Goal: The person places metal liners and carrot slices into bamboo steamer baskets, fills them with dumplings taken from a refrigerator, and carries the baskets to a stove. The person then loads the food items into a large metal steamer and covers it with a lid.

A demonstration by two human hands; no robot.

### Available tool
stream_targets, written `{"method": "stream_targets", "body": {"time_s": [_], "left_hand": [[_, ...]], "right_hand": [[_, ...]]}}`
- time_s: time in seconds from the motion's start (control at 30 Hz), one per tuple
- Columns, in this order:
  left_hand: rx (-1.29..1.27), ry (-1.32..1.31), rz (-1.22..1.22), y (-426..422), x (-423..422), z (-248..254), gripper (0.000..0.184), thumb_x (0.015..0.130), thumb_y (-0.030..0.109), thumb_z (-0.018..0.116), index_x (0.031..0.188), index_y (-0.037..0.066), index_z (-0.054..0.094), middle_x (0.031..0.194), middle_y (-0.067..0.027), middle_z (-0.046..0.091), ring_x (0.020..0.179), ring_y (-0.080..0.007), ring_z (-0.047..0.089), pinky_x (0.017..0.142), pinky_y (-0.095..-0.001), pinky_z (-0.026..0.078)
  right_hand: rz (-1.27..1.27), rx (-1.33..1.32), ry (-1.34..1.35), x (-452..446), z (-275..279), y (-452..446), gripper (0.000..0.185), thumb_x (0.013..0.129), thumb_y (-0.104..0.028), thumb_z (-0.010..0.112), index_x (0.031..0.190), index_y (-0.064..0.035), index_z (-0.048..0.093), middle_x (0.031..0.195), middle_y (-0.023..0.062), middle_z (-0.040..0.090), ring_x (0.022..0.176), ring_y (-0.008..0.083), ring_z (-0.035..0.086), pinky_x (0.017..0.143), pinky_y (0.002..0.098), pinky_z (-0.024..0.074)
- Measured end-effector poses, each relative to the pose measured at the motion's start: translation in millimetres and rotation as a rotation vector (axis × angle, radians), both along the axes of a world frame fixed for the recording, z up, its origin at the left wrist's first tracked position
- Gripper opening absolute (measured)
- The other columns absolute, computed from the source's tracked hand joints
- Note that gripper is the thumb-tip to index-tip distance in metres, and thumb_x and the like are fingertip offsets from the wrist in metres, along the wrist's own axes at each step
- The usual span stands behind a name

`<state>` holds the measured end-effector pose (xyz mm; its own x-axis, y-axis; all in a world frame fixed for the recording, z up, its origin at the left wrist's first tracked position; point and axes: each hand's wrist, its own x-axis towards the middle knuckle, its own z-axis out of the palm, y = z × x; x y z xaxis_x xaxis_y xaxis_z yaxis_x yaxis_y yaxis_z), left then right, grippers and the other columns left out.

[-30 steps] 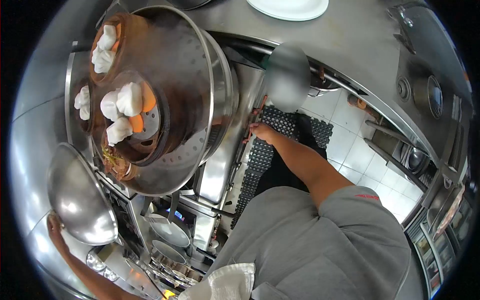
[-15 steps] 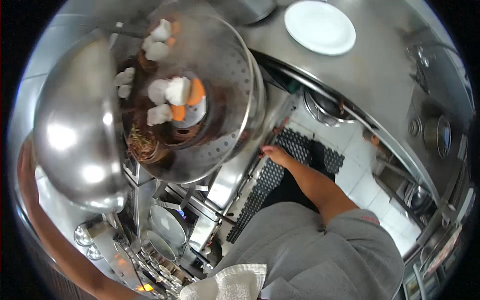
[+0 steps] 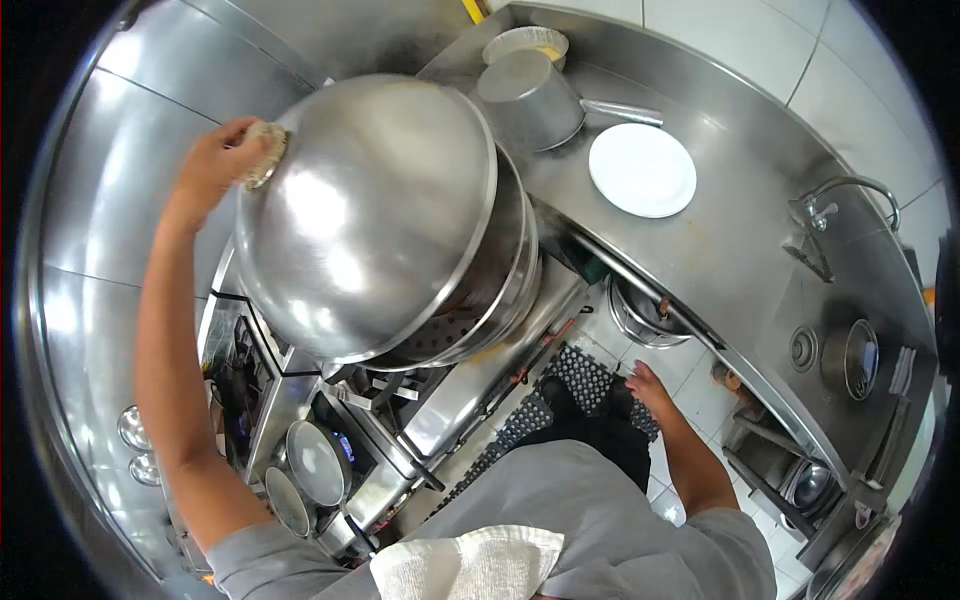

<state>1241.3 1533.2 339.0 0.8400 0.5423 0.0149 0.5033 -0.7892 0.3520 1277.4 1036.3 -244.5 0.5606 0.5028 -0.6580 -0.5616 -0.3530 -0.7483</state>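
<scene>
My left hand (image 3: 225,165) is closed on the handle of a large steel dome lid (image 3: 375,215); beige cloth or cord (image 3: 264,155) shows at the grip. The lid sits tilted over a wide steamer pot (image 3: 515,275), covering most of it. A crescent gap on the right side shows the perforated steamer tray (image 3: 440,335); the food inside is hidden by the lid. My right hand (image 3: 650,388) hangs low near my body, holding nothing, its fingers loosely apart.
A white plate (image 3: 642,170) and an upturned saucepan (image 3: 530,100) are on the steel counter (image 3: 730,220). Frying pans (image 3: 318,462) rest on the stove in front of me. A faucet (image 3: 822,212) and a sink holding a pot (image 3: 850,360) are at right.
The lid, held upright at the left before, has swung right and down over the steamer, hiding the white and orange pieces inside. My right hand has moved a little to the right.
</scene>
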Motion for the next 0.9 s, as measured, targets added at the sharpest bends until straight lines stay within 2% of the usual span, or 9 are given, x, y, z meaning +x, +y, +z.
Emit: {"method": "stream_targets", "body": {"time_s": [0.07,0.17,0.37,0.67,0.73,0.8,0.83,0.87,0.9], "left_hand": [[0.010,0.005,0.011,-8.2,3.8,-9.6,0.052,0.080,0.038,0.062,0.115,-0.001,0.058,0.094,-0.0049,0.059,0.085,-0.0123,0.053,0.078,-0.0250,0.041],[0.003,-0.021,-0.004,-4.2,5.0,-31.0,0.046,0.078,0.035,0.064,0.107,-0.001,0.061,0.087,-0.0036,0.060,0.079,-0.0112,0.053,0.074,-0.0251,0.042],[-0.020,0.000,-0.002,-16.6,4.3,-54.8,0.041,0.077,0.028,0.062,0.103,-0.003,0.062,0.082,-0.0042,0.062,0.076,-0.0104,0.054,0.071,-0.0259,0.044],[-0.134,0.032,-0.020,-7.4,-4.3,-64.4,0.045,0.079,0.033,0.063,0.109,-0.001,0.061,0.087,-0.0033,0.060,0.076,-0.0111,0.054,0.071,-0.0246,0.044],[-0.122,0.014,-0.013,-18.1,-4.9,-62.3,0.046,0.079,0.032,0.063,0.110,-0.001,0.061,0.089,-0.0047,0.060,0.079,-0.0129,0.055,0.074,-0.0261,0.044],[-0.097,-0.012,-0.006,-18.6,-7.1,-60.9,0.047,0.079,0.032,0.064,0.111,-0.001,0.060,0.090,-0.0062,0.060,0.082,-0.0147,0.056,0.077,-0.0276,0.044],[-0.050,-0.021,-0.018,-13.3,-8.3,-66.5,0.049,0.078,0.033,0.063,0.111,-0.002,0.060,0.093,-0.0091,0.061,0.085,-0.0164,0.057,0.078,-0.0282,0.044],[-0.003,-0.037,-0.028,-9.9,-9.6,-68.1,0.051,0.077,0.034,0.062,0.111,-0.003,0.059,0.096,-0.0120,0.062,0.087,-0.0180,0.059,0.079,-0.0288,0.044],[0.073,-0.022,0.015,-22.2,-9.5,-64.8,0.054,0.076,0.037,0.062,0.114,-0.001,0.059,0.098,-0.0156,0.060,0.091,-0.0248,0.059,0.081,-0.0325,0.044]], "right_hand": [[-0.075,-0.027,0.145,12.7,16.6,-28.1,0.064,0.087,-0.028,0.055,0.140,-0.0070,0.027,0.132,0.0132,0.045,0.108,0.0241,0.055,0.091,0.0389,0.0409],[-0.119,-0.016,0.133,12.9,8.7,-55.5,0.061,0.088,-0.030,0.055,0.139,-0.0074,0.030,0.128,0.0127,0.048,0.098,0.0237,0.060,0.088,0.0367,0.0427],[-0.073,0.019,0.105,8.2,24.4,-52.1,0.059,0.088,-0.034,0.055,0.137,-0.0081,0.035,0.122,0.0119,0.053,0.097,0.0224,0.061,0.080,0.0339,0.0460],[0.059,0.029,-0.007,36.9,54.9,-18.4,0.048,0.092,-0.026,0.051,0.133,-0.0057,0.039,0.118,0.0125,0.056,0.093,0.0196,0.062,0.078,0.0283,0.0466],[0.119,0.086,-0.379,61.4,81.1,3.0,0.035,0.092,-0.023,0.052,0.120,-0.0029,0.054,0.105,0.0097,0.063,0.093,0.0161,0.062,0.079,0.0280,0.0476],[0.046,0.288,-0.584,100.6,197.1,58.9,0.033,0.092,-0.022,0.051,0.116,-0.0006,0.057,0.104,0.0097,0.065,0.099,0.0151,0.061,0.086,0.0272,0.0453],[0.151,0.358,-0.792,120.0,266.6,83.3,0.034,0.093,-0.020,0.050,0.120,-0.0010,0.055,0.113,0.0114,0.063,0.107,0.0177,0.058,0.093,0.0288,0.0415],[0.173,0.500,-0.875,140.2,298.6,113.4,0.033,0.093,-0.019,0.048,0.121,-0.0015,0.055,0.121,0.0126,0.058,0.116,0.0206,0.052,0.098,0.0308,0.0377],[0.252,0.603,-1.128,157.6,338.0,148.3,0.036,0.096,-0.018,0.039,0.126,-0.0029,0.051,0.131,0.0113,0.050,0.126,0.0225,0.042,0.106,0.0333,0.0284]]}}
